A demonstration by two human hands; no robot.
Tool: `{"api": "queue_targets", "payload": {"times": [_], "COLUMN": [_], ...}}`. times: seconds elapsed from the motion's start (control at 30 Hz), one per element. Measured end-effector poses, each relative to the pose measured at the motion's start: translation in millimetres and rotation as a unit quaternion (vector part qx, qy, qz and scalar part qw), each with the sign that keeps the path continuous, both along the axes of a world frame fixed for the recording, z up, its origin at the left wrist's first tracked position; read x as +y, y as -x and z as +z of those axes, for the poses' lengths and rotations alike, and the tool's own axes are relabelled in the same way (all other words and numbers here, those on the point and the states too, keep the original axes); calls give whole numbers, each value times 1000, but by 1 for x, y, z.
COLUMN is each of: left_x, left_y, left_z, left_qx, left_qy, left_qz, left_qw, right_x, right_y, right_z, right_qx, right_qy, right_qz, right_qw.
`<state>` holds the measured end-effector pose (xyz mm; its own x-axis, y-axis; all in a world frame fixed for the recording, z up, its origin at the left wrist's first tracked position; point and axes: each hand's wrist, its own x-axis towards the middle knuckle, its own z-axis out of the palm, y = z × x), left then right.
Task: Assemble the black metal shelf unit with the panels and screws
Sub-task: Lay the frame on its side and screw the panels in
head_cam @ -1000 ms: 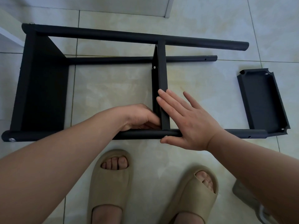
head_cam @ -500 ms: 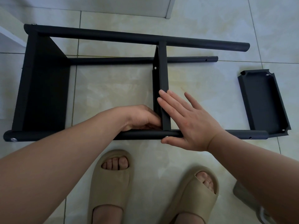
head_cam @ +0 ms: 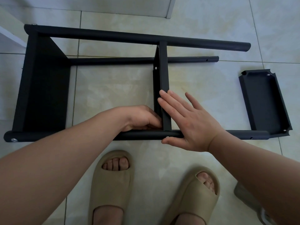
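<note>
Pale tiled floor [head_cam: 113,88], seen from above; my entries follow, placed from the hands outward.

1. Right hand [head_cam: 193,127]: spread flat, fingers [head_cam: 168,101] straight and together, laid against the right face and top edge of the middle panel [head_cam: 163,70]. The thumb [head_cam: 168,141] runs along the near side of the near tube [head_cam: 142,135], and the palm covers the tube where the panel meets it. Nothing is held.

2. Left hand [head_cam: 141,118]: fingers curled, knuckles up, tucked into the corner between the panel's left face and the near tube. Its fingertips are hidden against the panel, so I cannot tell whether they pinch anything.

3. Shelf frame [head_cam: 113,36]: black, lying on its side on the tiles, spanning both hands. The middle panel stands on edge between the two hands, running away from them to the far tube.

4. Screw head [head_cam: 167,136]: small, bright, on the near tube just above the right thumb.

5. End panel [head_cam: 45,88]: well to the left of the left hand, closing that end of the frame.

6. Loose panel [head_cam: 263,101]: to the right of the right hand, flat on the floor, its near corner touching the near tube's end.

7. Beige slippers [head_cam: 112,184], worn, on the floor below both wrists.
</note>
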<state>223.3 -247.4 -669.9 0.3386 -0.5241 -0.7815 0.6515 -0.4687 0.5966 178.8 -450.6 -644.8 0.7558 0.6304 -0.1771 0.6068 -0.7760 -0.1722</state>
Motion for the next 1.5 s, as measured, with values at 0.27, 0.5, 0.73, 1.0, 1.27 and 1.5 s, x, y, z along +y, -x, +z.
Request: {"api": "queue_targets", "payload": {"times": [0.27, 0.5, 0.73, 1.0, 1.27, 1.5], "left_x": [-1, 1, -1, 2, 0, 0], "left_y": [0, -1, 0, -2, 0, 0], "left_z": [1, -1, 2, -3, 1, 1], "left_qx": [20, 35, 17, 58, 17, 36], "left_qy": [14, 21, 6, 24, -7, 15], "left_qz": [13, 16, 5, 9, -4, 0], "left_qw": [1000, 999, 1000, 998, 1000, 999], "right_x": [0, 1, 1, 1, 0, 0], "right_y": [0, 0, 0, 0, 0, 0], "right_z": [0, 1, 1, 1, 0, -1], "right_qx": [2, 3, 3, 2, 1, 2], "right_qy": [-2, 1, -1, 0, 0, -7], "right_qz": [-2, -3, -4, -6, -6, -8], "right_qw": [1000, 1000, 1000, 1000, 1000, 1000]}}
